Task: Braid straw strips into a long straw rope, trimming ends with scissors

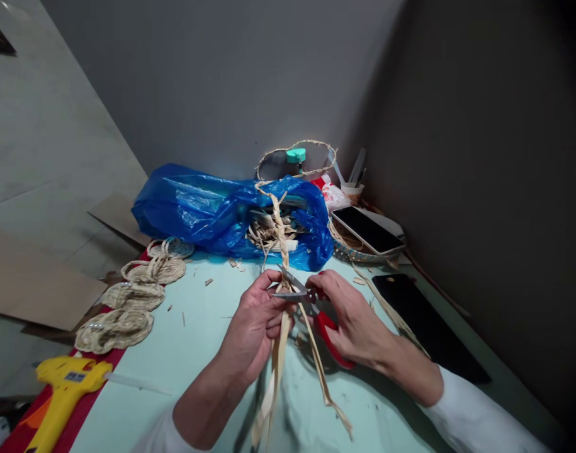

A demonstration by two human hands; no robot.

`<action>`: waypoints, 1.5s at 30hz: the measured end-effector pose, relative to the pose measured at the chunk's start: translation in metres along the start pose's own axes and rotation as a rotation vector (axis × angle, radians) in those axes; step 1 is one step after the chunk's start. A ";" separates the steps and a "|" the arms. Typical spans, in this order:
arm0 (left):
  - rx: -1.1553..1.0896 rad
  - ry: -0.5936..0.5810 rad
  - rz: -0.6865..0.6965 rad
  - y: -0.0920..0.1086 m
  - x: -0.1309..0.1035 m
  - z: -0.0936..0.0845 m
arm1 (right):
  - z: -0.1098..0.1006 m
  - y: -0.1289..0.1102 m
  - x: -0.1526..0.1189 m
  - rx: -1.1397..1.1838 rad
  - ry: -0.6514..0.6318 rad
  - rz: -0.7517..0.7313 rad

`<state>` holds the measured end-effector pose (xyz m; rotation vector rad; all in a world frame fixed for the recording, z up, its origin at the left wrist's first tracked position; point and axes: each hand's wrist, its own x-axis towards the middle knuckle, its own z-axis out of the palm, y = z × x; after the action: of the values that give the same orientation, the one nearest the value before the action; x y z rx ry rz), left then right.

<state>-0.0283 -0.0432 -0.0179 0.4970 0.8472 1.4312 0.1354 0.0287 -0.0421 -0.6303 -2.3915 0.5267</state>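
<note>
My left hand [257, 321] pinches a braid of dried plant fibre [279, 226] near its lower end. From there the braid runs up past the blue bag and ends in a thin loop against the wall. Loose flat fibre strips [279, 371] hang below my fingers, and one strip splays off to the right. My right hand [351, 318] grips red-handled scissors [326, 327]. Their blades [290, 290] are spread around the fibre just above my left fingertips.
Behind my hands lies a blue plastic bag [188, 204] with fibre scraps at its mouth. Several coiled fibre pieces [115, 328] line the left edge above a yellow glue gun [68, 390]. To the right are a phone [369, 229] on a round basket and a black flat slab [424, 324].
</note>
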 end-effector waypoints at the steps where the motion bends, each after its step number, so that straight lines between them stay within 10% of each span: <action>1: 0.002 -0.006 -0.014 0.000 0.000 0.000 | 0.000 -0.001 0.000 0.003 0.005 0.002; 45: 0.051 -0.081 -0.162 0.000 -0.011 0.005 | -0.008 0.007 0.000 -0.199 0.174 -0.193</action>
<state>-0.0236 -0.0532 -0.0120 0.5093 0.8415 1.2359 0.1433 0.0359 -0.0395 -0.4996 -2.3231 0.1470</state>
